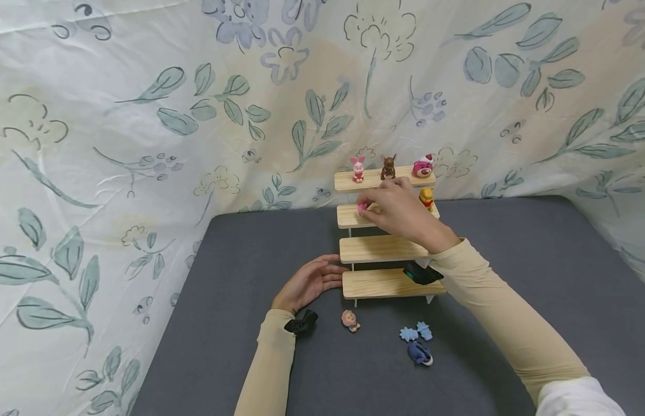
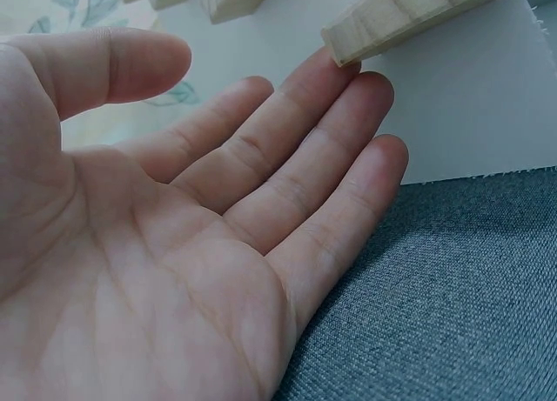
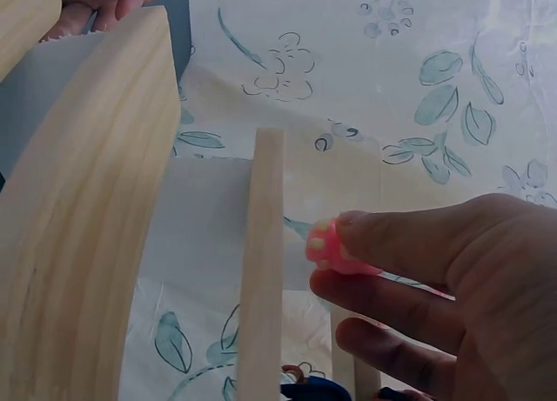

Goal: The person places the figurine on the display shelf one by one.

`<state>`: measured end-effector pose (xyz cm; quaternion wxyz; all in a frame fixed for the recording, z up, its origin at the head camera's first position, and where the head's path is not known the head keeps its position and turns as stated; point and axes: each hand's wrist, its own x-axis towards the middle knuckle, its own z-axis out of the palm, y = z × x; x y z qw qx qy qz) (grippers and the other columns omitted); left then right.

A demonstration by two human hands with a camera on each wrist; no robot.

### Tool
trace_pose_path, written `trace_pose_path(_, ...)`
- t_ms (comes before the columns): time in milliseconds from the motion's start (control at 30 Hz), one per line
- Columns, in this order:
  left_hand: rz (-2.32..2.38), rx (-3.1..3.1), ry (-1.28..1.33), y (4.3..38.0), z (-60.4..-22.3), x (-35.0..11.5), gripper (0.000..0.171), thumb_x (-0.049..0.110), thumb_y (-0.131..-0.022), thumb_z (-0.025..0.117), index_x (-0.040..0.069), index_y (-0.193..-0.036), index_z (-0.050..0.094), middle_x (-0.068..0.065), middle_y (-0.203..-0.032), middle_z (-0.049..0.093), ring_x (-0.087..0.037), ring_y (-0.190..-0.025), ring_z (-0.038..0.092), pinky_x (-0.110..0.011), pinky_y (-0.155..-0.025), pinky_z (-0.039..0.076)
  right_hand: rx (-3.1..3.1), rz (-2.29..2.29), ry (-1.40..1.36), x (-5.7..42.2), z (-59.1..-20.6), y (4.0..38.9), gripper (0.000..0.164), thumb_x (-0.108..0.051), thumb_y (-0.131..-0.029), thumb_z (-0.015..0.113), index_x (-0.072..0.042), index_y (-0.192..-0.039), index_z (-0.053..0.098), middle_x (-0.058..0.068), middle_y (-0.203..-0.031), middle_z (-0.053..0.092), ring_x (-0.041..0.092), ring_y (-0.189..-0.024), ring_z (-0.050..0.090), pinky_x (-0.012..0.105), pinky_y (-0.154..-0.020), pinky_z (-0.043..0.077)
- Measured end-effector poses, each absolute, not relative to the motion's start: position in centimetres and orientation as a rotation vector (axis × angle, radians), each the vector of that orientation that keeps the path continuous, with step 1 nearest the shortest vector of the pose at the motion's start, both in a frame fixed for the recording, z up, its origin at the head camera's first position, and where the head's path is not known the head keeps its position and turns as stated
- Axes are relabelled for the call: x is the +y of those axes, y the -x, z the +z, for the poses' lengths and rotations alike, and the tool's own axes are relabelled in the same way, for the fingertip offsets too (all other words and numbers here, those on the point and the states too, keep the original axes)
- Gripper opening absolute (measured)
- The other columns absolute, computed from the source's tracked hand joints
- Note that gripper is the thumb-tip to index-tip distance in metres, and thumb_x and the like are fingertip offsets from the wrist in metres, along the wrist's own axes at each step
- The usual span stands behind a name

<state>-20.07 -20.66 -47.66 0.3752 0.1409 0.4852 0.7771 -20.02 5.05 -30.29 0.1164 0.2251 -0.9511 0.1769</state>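
Observation:
My right hand pinches a small pink figurine between thumb and fingers, at the left part of the second-highest board of a stepped wooden display stand. In the right wrist view the pink piece shows pale spots, and much of it is hidden by the fingers. My left hand lies beside the stand's left side, palm turned up and fingers extended, with fingertips right at the edge of a lower board. On that second-highest board, a yellow bear figurine in red stands at the right.
Along the top board stand a pink piglet figurine, a brown figurine and a magenta bear figurine. On the dark table before the stand lie a pinkish figurine, two light-blue pieces and a dark-blue figurine. Floral fabric hangs behind.

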Motion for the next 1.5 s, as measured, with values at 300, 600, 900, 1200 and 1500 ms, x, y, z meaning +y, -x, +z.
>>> trace_pose_path(300,2.000,1.246,-0.369,20.4,-47.7,-20.2,0.039,0.021,-0.111,0.035,0.004,-0.146,0.041,-0.011,-0.128,0.061,-0.022,-0.120,0.064,-0.034,-0.104,0.054,-2.792,0.457,-0.693,5.4,-30.9,20.8,0.010,-0.027,-0.094,0.075,-0.020,-0.101,0.075,-0.004,-0.086,0.075,0.022,-0.088,0.055,0.056,-0.109,0.029)
trace_pose_path(600,2.009,1.239,-0.363,20.7,-47.7,-20.1,0.038,0.021,-0.111,0.036,0.005,-0.145,0.043,-0.011,-0.127,0.062,-0.021,-0.119,0.064,-0.034,-0.103,0.054,-2.790,0.439,-0.715,5.7,-30.9,21.3,0.013,-0.027,-0.094,0.074,-0.019,-0.104,0.075,-0.003,-0.087,0.075,0.023,-0.088,0.055,0.057,-0.111,0.028)
trace_pose_path(900,1.995,1.226,-0.385,21.2,-47.5,-20.3,0.042,0.022,-0.110,0.038,0.003,-0.147,0.039,-0.009,-0.127,0.061,-0.019,-0.119,0.064,-0.033,-0.103,0.054,-2.786,0.465,-0.710,5.5,-30.9,21.6,0.011,-0.026,-0.094,0.074,-0.019,-0.102,0.074,-0.005,-0.083,0.074,0.023,-0.089,0.056,0.057,-0.113,0.026)
trace_pose_path(1200,1.992,1.231,-0.375,21.1,-47.4,-20.5,0.041,0.022,-0.110,0.039,0.004,-0.147,0.041,-0.010,-0.128,0.062,-0.021,-0.119,0.064,-0.033,-0.102,0.055,-2.793,0.452,-0.698,5.3,-30.5,21.1,0.023,-0.028,-0.092,0.077,-0.016,-0.112,0.074,0.000,-0.103,0.076,0.025,-0.097,0.059,0.057,-0.115,0.025)
trace_pose_path(1500,1.985,1.228,-0.371,20.8,-47.4,-20.8,0.038,0.022,-0.110,0.038,0.005,-0.144,0.043,-0.010,-0.126,0.062,-0.020,-0.118,0.064,-0.033,-0.102,0.055,-2.802,0.447,-0.686,4.9,-30.4,20.5,0.024,-0.027,-0.092,0.077,-0.016,-0.113,0.073,0.001,-0.110,0.076,0.027,-0.102,0.059,0.057,-0.114,0.025)
